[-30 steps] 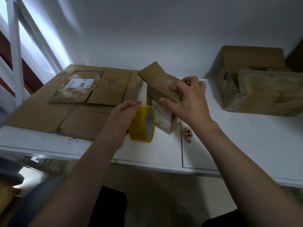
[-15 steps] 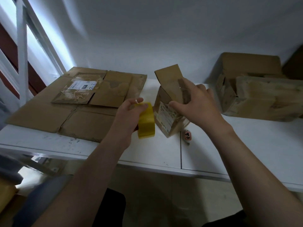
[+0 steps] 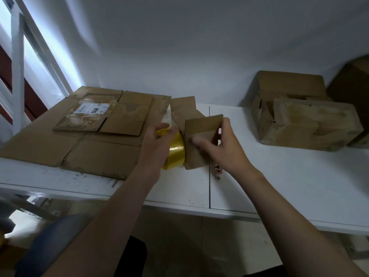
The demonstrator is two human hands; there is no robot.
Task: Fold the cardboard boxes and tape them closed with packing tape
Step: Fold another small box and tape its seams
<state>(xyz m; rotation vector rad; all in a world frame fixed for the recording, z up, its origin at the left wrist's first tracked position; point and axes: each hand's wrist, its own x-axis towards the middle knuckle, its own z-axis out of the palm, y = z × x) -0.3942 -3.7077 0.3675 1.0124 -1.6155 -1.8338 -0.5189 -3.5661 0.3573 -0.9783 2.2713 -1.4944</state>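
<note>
— Which step are you on?
— Folding, I'd say. Your right hand (image 3: pixel 224 150) grips the small box (image 3: pixel 196 144) at frame centre, fingers curled round its far edge. Your left hand (image 3: pixel 159 141) clutches the tape roll (image 3: pixel 176 154) just beside it on the counter (image 3: pixel 279 176).
— Which way does it point?
— It stands on end, long axis running up the frame, flaps raised toward the top. Next you probably need to press them flat before taping.

The left hand (image 3: pixel 158 143) grips a yellow tape roll (image 3: pixel 175 154) just beside a small box (image 3: pixel 197 134), which the right hand (image 3: pixel 223 150) holds on the white table (image 3: pixel 289 176); flattened cardboard (image 3: pixel 83 144) lies left
</note>
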